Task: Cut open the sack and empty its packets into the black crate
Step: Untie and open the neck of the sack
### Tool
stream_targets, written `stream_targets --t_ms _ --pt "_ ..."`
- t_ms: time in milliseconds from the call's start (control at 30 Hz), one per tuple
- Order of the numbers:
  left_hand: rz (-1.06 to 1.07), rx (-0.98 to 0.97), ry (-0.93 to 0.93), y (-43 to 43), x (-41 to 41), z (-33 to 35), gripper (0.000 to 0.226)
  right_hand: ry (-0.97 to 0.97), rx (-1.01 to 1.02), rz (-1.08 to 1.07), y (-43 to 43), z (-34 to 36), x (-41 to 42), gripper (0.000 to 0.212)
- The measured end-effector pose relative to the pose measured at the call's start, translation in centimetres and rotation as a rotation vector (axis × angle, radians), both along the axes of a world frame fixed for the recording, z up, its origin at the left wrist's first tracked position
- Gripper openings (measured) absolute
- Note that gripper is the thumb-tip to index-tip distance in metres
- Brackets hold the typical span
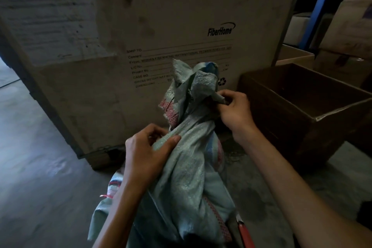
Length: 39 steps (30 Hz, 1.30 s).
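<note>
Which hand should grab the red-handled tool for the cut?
Right, probably. The tool lies right of the sack, near the right forearm. The right hand only pinches the sack's top edge, while the left hand grips it lower down, steadying it.

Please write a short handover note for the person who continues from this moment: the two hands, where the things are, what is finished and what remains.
Hands: the left hand grips the gathered neck of the sack; the right hand pinches a flap at the sack's top.
Things: the sack stands on the floor in front of a large cardboard box. A red-handled tool, possibly the cutter, lies beside the sack, in neither hand. An open brown carton is to the right. The black crate is not in view.
Done: no cut and no packets are visible.
Left: open the sack, then empty it into the black crate.
</note>
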<state>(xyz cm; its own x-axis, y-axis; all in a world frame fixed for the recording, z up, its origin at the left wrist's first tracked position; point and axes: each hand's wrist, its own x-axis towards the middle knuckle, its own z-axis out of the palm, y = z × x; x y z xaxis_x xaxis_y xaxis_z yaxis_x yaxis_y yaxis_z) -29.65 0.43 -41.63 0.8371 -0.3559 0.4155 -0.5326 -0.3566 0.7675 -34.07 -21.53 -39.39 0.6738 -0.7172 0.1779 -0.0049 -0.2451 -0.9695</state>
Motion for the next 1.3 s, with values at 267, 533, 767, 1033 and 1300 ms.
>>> stream_targets --t_ms 267,533,767,1033,1300 --pt "0.02 -0.283 0.406 0.3 0.4 0.2 0.026 0.281 0.477 0.308 5.0 0.6 -0.4 0.072" --pt "0.151 -0.349 0.471 2.3 3.0 1.6 0.03 0.149 -0.085 0.492 6.5 0.6 -1.0 0.035" --pt "0.087 -0.263 0.532 4.3 4.5 3.1 0.038 0.247 -0.122 0.747 1.9 3.5 -3.1 0.022" --pt "-0.22 -0.622 0.947 2.6 3.2 2.8 0.042 0.034 0.393 0.554 3.6 2.0 -2.4 0.028" --pt "-0.196 -0.429 0.675 1.2 2.4 1.7 0.023 0.078 0.508 0.364 5.3 0.9 -1.1 0.021"
